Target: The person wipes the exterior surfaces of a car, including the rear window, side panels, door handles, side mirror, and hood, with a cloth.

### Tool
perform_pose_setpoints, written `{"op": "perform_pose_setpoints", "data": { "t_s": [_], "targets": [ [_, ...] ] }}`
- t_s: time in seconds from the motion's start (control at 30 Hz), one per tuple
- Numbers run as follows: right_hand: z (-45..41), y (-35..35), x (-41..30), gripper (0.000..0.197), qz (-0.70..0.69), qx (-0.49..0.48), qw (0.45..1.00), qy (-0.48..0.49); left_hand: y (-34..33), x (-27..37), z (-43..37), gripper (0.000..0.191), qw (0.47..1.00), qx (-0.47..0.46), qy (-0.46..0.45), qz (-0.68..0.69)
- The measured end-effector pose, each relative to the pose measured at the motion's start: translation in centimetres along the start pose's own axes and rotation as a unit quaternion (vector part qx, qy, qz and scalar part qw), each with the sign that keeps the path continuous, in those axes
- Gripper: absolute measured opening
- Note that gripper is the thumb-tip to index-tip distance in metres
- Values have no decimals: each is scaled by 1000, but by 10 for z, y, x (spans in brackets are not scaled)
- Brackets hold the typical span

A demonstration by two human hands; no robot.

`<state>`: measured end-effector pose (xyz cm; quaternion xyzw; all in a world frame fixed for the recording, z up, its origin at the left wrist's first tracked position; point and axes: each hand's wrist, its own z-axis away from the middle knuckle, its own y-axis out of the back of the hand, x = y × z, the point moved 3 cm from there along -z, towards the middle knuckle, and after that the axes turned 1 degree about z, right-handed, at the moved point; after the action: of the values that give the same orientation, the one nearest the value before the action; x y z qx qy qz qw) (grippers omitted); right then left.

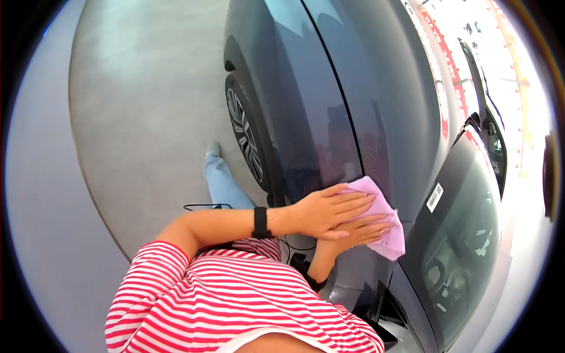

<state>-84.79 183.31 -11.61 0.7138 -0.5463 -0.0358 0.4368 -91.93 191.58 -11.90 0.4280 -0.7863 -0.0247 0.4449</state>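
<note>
A pink cloth (388,234) lies against the dark grey car body, at the end of the black seam between the hood (379,66) and the front fender (300,101). My left hand (331,209) reaches across from the left, palm down, its fingers flat on the cloth's upper part. Just below it my right hand (359,231) presses the cloth too, fingers stretched out. The left thumb overlaps the back of the right hand, and the right thumb is hidden. Each wrist wears a black band.
The windshield (463,234) with a white label (435,197) rises to the right. A side mirror (384,333) juts out at the bottom. Left of the fender are the front wheel (245,132), my shoe (213,149) and the grey floor (141,110). Thin black cables (289,245) hang by my waist.
</note>
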Motion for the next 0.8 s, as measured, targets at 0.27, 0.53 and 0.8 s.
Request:
{"op": "perform_pose_setpoints", "data": {
  "t_s": [0.27,0.53,0.8],
  "targets": [
    [-25,-6,-48,101,-56,-46,997,-7,35,-51,-15,63,996,-41,-31,-67],
    [-68,10,-151,87,-102,-147,984,27,121,-126,-24,69,992,-86,13,-88],
    [-163,16,-319,78,-166,-123,977,50,243,-261,-56,76,988,-79,63,-120]
  ]
}}
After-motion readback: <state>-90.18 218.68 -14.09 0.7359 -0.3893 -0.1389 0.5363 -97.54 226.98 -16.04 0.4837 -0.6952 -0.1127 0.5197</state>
